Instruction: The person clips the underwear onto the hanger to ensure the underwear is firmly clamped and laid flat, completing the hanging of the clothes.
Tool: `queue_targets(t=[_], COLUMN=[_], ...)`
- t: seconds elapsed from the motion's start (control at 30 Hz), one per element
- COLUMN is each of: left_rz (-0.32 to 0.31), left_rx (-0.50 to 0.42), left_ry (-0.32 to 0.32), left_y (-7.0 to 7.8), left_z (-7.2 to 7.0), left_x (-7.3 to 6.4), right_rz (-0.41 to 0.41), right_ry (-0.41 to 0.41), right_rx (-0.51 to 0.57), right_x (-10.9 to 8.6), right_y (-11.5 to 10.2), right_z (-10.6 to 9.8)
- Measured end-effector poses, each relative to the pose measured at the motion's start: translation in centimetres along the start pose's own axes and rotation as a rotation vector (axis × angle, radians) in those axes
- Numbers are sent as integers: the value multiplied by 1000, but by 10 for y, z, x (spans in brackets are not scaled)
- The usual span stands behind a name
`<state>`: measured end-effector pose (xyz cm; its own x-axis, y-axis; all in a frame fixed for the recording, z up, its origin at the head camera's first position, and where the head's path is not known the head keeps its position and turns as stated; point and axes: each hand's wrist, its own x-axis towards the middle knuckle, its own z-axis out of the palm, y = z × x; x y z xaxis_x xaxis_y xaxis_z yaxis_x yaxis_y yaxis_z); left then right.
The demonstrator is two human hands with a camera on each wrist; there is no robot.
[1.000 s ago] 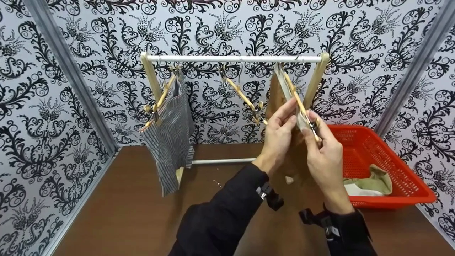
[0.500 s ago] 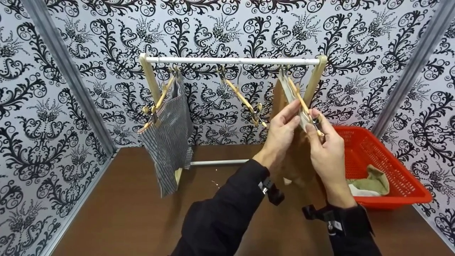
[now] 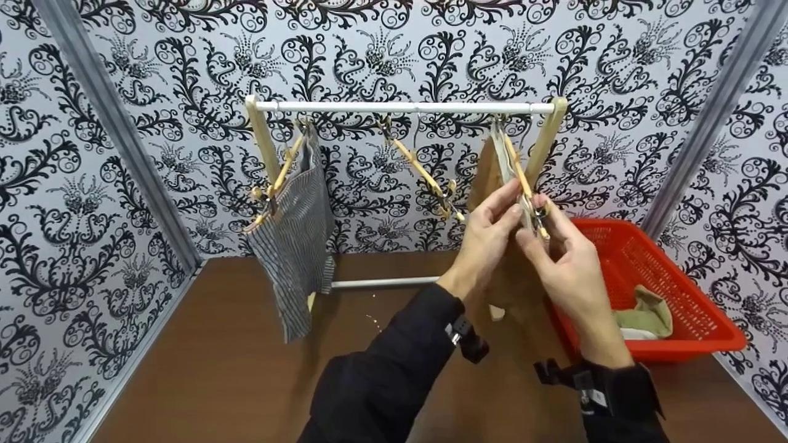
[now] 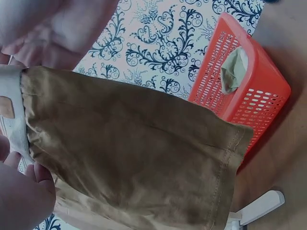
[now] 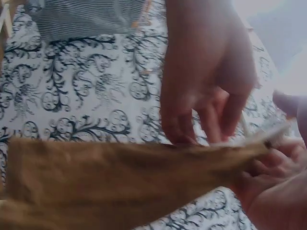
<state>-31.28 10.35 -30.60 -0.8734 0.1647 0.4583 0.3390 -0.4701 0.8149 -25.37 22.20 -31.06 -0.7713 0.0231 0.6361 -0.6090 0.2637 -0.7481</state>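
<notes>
Brown trousers (image 4: 129, 143) with a pale waistband hang from a wooden clip hanger (image 3: 517, 166) at the rack's right end. My left hand (image 3: 486, 237) pinches the waistband's near part between thumb and fingers; the left wrist view shows this grip too. At the hanger's near end, my right hand (image 3: 569, 264) holds the waistband's edge beside the metal clip (image 3: 540, 212), its thumb low on the cloth and its fingers curled by the clip. Both hands partly hide the waistband. In the right wrist view the brown cloth (image 5: 115, 182) stretches out from between the hands.
The rack's white rail (image 3: 369, 107) also carries a bare clip hanger (image 3: 415, 165) in the middle and striped grey trousers (image 3: 292, 240) on the left. A red basket (image 3: 702, 295) with green and white cloth (image 3: 652, 314) stands right on the brown table (image 3: 203, 369).
The hanger with the brown trousers has shifted slightly right. My right hand's thumb has moved down and left from the clip onto the cloth. My left hand keeps its pinch.
</notes>
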Motion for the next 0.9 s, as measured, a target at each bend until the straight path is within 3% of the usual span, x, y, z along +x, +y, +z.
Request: queue_targets(t=[0.17, 0.43, 0.57, 0.67, 0.77, 0.9], left_rz=[17, 89, 136, 212, 323, 474], left_rx=[-10, 207, 272, 347, 481, 642], left_ry=[-5, -50, -61, -98, -148, -235], left_y=[-3, -14, -18, -19, -20, -24], left_z=[-3, -5, -3, 2, 8, 16], left_x=[-15, -35, -46, -54, -63, -75], right_rz=[55, -6, 20, 37, 72, 220], right_ry=[-84, -199, -228, -239, -243, -259], right_rx=[-82, -240, -241, -178, -158, -269], right_x=[-5, -5, -5, 0, 10, 26], right_y=[-5, 4, 9, 14, 23, 39], right_z=[-20, -56, -67, -75, -86, -106])
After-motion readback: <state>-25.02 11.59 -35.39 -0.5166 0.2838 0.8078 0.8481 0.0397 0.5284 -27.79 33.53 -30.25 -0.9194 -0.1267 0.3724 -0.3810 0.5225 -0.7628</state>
